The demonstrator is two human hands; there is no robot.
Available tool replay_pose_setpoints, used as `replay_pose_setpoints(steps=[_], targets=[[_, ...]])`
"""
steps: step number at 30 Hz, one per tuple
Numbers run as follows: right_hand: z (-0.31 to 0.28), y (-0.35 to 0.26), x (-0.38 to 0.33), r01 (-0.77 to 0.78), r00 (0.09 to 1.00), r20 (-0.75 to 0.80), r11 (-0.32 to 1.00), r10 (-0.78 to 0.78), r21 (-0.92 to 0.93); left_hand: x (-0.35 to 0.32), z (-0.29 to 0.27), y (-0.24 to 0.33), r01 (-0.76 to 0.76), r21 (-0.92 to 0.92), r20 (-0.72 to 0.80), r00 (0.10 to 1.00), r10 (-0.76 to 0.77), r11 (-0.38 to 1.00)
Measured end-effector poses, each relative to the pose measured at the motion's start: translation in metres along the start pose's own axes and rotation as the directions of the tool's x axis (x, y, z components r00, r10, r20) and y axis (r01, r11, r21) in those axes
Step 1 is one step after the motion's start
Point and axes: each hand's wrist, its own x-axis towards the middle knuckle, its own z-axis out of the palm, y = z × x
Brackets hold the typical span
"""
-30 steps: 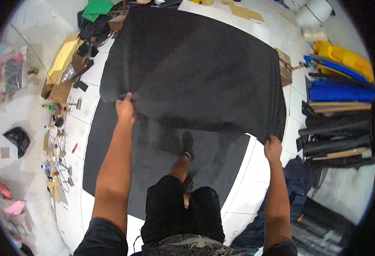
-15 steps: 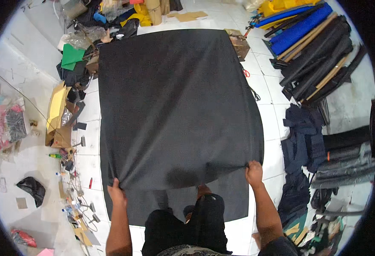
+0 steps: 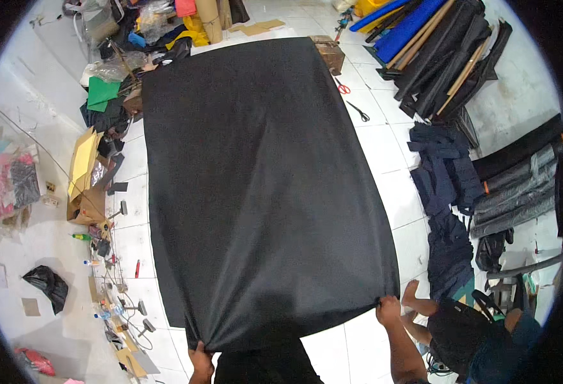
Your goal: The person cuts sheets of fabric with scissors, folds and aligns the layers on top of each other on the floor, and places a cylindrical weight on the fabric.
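Broad sheet of black material (image 3: 249,173), smooth and faintly sheened, roughly rectangular, spread over white tiled floor (image 3: 393,192) in the centre of the scene. Soft folds are fanned out from its near left corner; a lower dark layer (image 3: 168,281) is exposed along the near left side. Far edge gently curved by the lens. On the right, white tile is left between the sheet and a pile of navy cloth (image 3: 445,185); red-handled scissors (image 3: 342,88) and black scissors (image 3: 360,113) are laid there, toward the far end. Near right, the way is narrowed by a co-worker (image 3: 464,336). Near left corner is pinched by the left hand (image 3: 201,363), thumb uppermost, fingers partly hidden. Near right corner is gripped by the right hand (image 3: 388,310), forearm angled inward from the near edge.
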Motion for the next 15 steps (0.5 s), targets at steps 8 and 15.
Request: replay_pose_setpoints(steps=[8, 15], targets=[[0.013, 0.037, -0.16, -0.052, 0.932, 0.351, 0.993, 0.085, -0.104, -0.056, -0.136, -0.093, -0.051, 0.135, -0.115, 0.991, 0.067, 0.99], [0.062, 0.087, -0.24, -0.161, 0.857, 0.488, 0.986, 0.166, -0.051, -0.112, -0.168, -0.176, -0.107, 0.184, -0.228, 0.962, 0.148, 0.977]])
